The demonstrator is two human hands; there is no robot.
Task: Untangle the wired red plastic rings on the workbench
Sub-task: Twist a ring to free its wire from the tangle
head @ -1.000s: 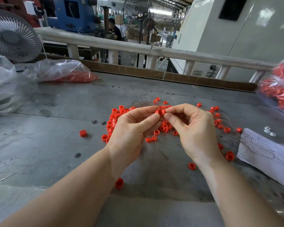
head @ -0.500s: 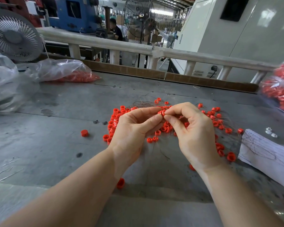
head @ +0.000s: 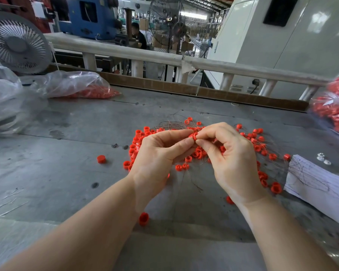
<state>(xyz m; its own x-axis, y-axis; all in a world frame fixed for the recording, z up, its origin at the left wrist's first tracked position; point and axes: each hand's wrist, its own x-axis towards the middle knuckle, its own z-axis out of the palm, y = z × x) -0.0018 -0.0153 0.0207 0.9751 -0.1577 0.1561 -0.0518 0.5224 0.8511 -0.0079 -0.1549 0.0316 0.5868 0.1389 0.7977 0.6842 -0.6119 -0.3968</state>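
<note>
Head view: 2 bare forearms reach in over a grey metal workbench (head: 70, 173), hands meeting above a pile of parts
Left hand (head: 157, 157): thumb and fingers curled, tips pinching a small red plastic ring (head: 193, 135) from the left side
Right hand (head: 231, 163): thumb and forefinger curled, pinching the same ring from the right; other fingers folded toward the palm
Held ring: raised just above the pile, between both sets of fingertips, thin wire near it too fine to trace
Task pile: tangle of small red plastic rings on thin dark wires (head: 196, 153) lying mid-bench, under and around both hands, spreading further to the right
Loose pieces: 1 red plastic cap (head: 101, 159) alone left of the pile; 1 more red ring (head: 143, 219) near the bench front beside the left forearm
Right side: white printed paper sheet (head: 319, 184) flat on bench, just beside the pile's right edge; clear plastic bag of red parts (head: 335, 110) at far right edge
Left side: clear plastic bag with red parts (head: 76, 87) at back left; grey round fan (head: 16, 43) behind it
Back: white railing (head: 164, 55) along the bench's far edge
</note>
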